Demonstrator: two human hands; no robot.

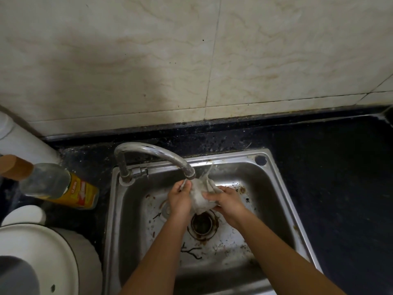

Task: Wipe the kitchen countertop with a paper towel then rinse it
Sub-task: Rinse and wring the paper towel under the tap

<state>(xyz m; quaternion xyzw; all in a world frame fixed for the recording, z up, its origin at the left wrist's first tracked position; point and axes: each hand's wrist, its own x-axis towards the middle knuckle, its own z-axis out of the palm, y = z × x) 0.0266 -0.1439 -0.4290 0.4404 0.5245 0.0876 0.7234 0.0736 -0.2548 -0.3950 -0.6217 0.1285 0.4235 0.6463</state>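
While left hand (179, 199), right hand (228, 202) hold paper towel (200, 198), bottle (63, 187) label illegible.

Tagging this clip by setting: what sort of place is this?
Probably a home kitchen: a stainless steel sink with a curved metal tap, set in a black speckled stone countertop below a beige tiled wall. The left hand and right hand hold a crumpled whitish paper towel under the spout.
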